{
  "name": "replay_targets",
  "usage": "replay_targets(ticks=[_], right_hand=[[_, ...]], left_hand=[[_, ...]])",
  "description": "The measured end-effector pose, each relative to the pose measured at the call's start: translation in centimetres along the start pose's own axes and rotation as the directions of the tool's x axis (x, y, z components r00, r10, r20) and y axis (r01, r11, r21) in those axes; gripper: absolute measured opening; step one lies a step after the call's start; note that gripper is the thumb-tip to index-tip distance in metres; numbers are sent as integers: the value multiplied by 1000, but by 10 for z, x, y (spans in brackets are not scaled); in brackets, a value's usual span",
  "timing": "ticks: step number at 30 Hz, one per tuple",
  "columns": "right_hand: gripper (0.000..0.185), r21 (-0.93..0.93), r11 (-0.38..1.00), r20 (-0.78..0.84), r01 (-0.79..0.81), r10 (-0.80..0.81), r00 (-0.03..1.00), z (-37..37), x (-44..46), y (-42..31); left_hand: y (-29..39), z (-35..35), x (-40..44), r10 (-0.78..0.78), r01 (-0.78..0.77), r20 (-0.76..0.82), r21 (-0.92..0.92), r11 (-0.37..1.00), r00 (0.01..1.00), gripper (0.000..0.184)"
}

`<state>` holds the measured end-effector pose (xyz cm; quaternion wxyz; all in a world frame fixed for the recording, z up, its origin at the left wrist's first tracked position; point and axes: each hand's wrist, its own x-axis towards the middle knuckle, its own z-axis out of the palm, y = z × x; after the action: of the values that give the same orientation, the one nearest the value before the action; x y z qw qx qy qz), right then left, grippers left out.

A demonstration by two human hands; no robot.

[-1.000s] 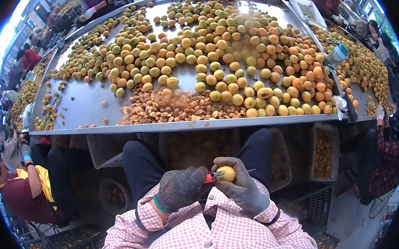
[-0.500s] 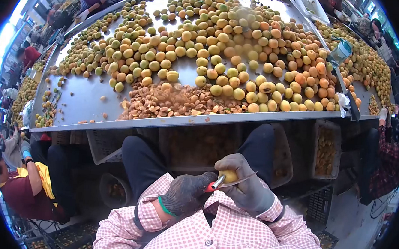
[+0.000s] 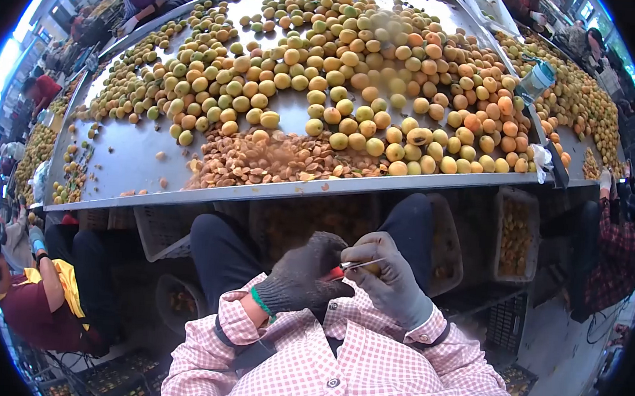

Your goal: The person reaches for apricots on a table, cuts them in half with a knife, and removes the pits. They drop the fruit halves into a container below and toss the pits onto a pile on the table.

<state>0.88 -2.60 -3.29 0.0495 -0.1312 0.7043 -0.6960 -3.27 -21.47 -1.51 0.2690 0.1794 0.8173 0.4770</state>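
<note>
My left hand (image 3: 303,272), in a dark knit glove with a green cuff edge, is closed round a tool with a red handle (image 3: 333,274) and a metal end. Facing it, my right hand (image 3: 389,280), in a grey glove, grips a yellow fruit (image 3: 374,268) that its fingers mostly cover. The tool's metal end lies against the fruit and the right fingertips. Both hands are held above my lap, in front of the table (image 3: 259,192). A heap of brown pits (image 3: 261,159) lies near the table's front edge, with many yellow-orange fruits (image 3: 327,66) behind it.
Crates (image 3: 517,238) and a bucket (image 3: 180,300) of fruit stand below the table. A blue-capped bottle (image 3: 536,79) is at its right side. One co-worker (image 3: 41,304) sits at the left, another (image 3: 612,255) at the right, and others are farther back.
The fruit has turned in my right hand and is now more covered by the fingers. My left hand has risen slightly, with its fingers lifted higher. The camera view has shifted a little.
</note>
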Motion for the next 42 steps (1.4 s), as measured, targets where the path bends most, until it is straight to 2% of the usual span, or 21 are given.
replay_targets(ticks=[3,5,6,8,12,14,18,20,22,24,27,28,29,30,31,33,34,36,37,39,42], right_hand=[[27,70,997,-54,12,-8,999,1,0,4],[35,-145,982,26,121,-119,993,3,2,-1],[35,-142,982,27,123,-120,992,5,1,-5],[45,93,986,-60,-135,141,988,11,-7,-11],[48,106,977,27,-187,185,982,10,-10,-3],[49,58,998,-19,-13,14,1000,13,-9,1],[46,-23,1000,-2,11,-11,1000,13,-10,4],[42,-294,932,51,210,-204,978,10,-5,-7],[40,-346,907,64,241,-234,970,8,-3,-7],[39,-400,875,73,273,-267,961,5,0,-9],[33,-456,857,144,240,-195,970,-2,3,-15],[31,-185,979,94,83,-66,993,-2,3,-14],[31,107,991,83,-83,74,994,-1,3,-13],[33,194,967,112,-166,146,983,-2,0,-7],[33,192,967,116,-167,147,982,0,-3,-6],[31,229,949,69,-217,206,976,4,-7,-6],[31,231,949,69,-215,204,976,6,-9,-5],[35,231,955,-23,-186,197,980,9,-10,-4],[35,231,956,-26,-184,195,980,8,-10,-1],[38,266,946,-54,-185,206,977,6,-10,6],[41,335,931,-51,-143,170,984,6,-9,7]], left_hand=[[6,-3,-1,43,-43,-21,14,999,999,62],[0,1,-1,62,-62,-16,18,998,998,60],[-3,3,-1,82,-82,-7,23,996,997,57],[-4,4,-3,70,-70,13,2,998,997,55],[-2,4,-7,-5,9,92,-41,999,996,50],[-8,10,-10,0,13,124,-103,995,992,49],[-23,24,-10,68,-25,178,-234,972,982,48],[-23,24,-9,85,-20,244,-256,966,966,45],[-20,24,-7,106,-17,308,-276,961,945,43],[-17,25,-4,-14,178,425,-350,919,905,37],[-24,28,1,37,215,468,-472,855,883,32],[-24,28,3,38,214,468,-473,854,883,32],[-22,27,7,1,200,488,-359,912,873,37],[-20,26,9,-36,179,499,-242,953,866,43],[-19,25,9,-35,179,496,-246,953,868,43],[-17,22,9,106,-69,294,-134,989,950,57],[-14,18,10,105,-69,294,-131,989,950,57],[-8,8,12,10,-49,207,180,982,978,71],[-6,8,12,13,-52,209,182,982,978,71],[-3,10,11,241,-242,-15,-23,970,970,74],[-5,10,9,265,-263,21,-48,963,964,75]])
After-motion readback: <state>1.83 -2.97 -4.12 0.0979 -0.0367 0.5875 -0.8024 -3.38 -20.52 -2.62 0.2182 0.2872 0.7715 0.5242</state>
